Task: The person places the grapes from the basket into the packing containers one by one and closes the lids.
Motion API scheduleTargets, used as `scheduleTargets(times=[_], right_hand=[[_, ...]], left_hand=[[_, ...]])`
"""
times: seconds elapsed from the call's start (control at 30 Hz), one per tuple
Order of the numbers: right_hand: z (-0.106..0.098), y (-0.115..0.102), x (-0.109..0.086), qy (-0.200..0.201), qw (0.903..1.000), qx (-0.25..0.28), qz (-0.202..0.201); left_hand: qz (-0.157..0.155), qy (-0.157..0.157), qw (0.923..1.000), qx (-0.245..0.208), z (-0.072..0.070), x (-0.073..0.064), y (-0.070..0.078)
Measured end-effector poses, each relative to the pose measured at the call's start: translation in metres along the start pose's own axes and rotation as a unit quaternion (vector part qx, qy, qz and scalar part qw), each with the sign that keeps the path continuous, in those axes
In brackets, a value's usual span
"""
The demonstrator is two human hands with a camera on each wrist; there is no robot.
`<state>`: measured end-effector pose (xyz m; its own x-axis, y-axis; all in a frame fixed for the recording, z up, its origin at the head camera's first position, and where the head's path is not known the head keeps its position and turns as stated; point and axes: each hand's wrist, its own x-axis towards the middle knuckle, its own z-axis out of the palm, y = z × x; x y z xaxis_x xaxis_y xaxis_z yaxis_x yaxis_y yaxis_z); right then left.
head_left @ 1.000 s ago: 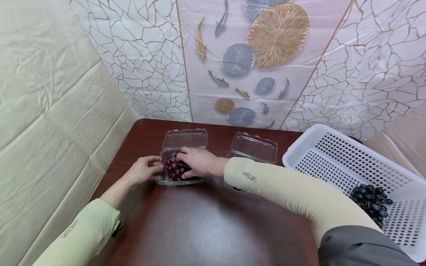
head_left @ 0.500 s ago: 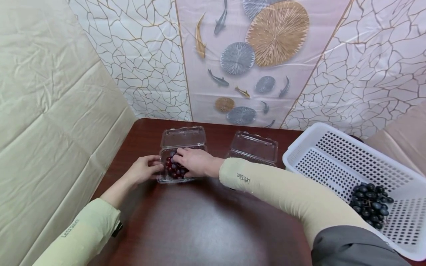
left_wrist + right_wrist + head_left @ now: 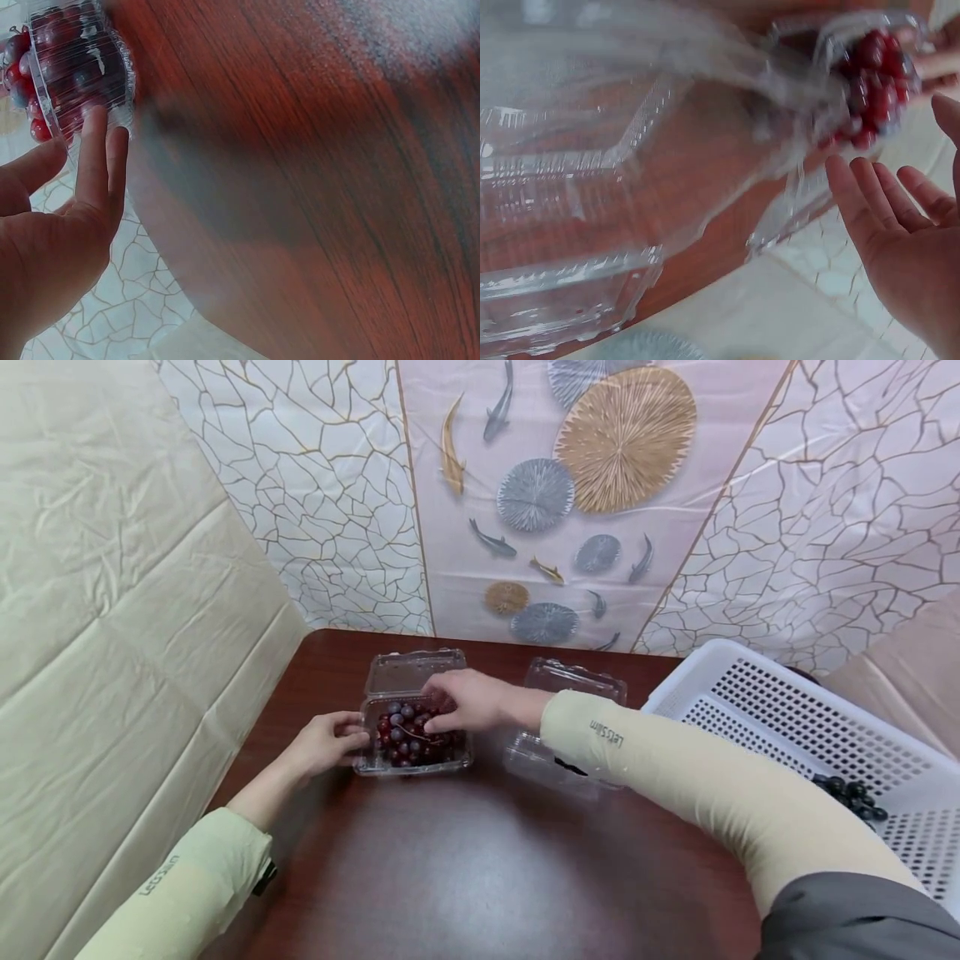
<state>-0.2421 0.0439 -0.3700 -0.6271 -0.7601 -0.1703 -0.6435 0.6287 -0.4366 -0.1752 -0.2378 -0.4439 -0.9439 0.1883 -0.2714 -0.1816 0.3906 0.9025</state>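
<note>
A bunch of red-purple grapes lies in the left clear plastic clamshell box, whose lid stands raised at the back. My left hand is at the box's left side. In the left wrist view, the left hand's fingers lie straight against the clear wall. My right hand hovers over the right part of the grapes in the head view, partly hiding them. The right wrist view shows that right hand with spread, loosely bent fingers and nothing held, apart from the grapes.
A second open clear box stands to the right, partly behind the right forearm. Farther right, a white perforated basket holds dark grapes. The brown table meets a patterned wall covering at the back.
My right hand has lifted off the grapes and drawn back to the right, uncovering more of the bunch and a stem. The left hand has stayed beside the box.
</note>
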Motion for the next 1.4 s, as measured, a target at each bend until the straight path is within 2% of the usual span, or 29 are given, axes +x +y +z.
scheduleTargets(times=[0.17,0.3,0.37,0.47,0.63,0.8,0.97,1.13,1.4], right_hand=[[-0.019,0.016,-0.005,0.041,0.9951,0.068,0.058],[-0.026,0.027,-0.007,0.054,0.9828,0.128,0.122],[-0.026,0.033,-0.008,0.052,0.9725,0.172,0.149],[-0.024,0.041,-0.007,0.044,0.9508,0.247,0.182],[-0.017,0.052,-0.004,0.028,0.9196,0.326,0.218],[-0.01,0.058,0.002,0.029,0.8904,0.389,0.235],[-0.006,0.063,0.008,0.023,0.8817,0.402,0.245],[-0.005,0.065,0.013,0.014,0.8796,0.406,0.248],[-0.001,0.067,0.018,0.0,0.8588,0.445,0.255]], left_hand=[[0.002,0.001,1.0,0.005,-0.001,-0.001,-0.001],[0.003,0.0,1.0,0.006,-0.001,-0.001,-0.002],[0.001,-0.002,1.0,0.004,-0.001,0.0,-0.003],[0.0,-0.006,1.0,0.0,-0.001,0.0,-0.004],[-0.001,-0.012,0.9999,-0.002,-0.001,0.0,-0.004],[0.0,-0.013,0.9999,0.006,-0.002,0.001,-0.003],[0.001,-0.014,0.9998,0.012,-0.002,0.003,-0.002],[0.002,-0.014,0.9999,0.01,-0.002,0.006,0.001],[0.011,-0.019,0.9997,0.013,-0.003,0.007,0.004]])
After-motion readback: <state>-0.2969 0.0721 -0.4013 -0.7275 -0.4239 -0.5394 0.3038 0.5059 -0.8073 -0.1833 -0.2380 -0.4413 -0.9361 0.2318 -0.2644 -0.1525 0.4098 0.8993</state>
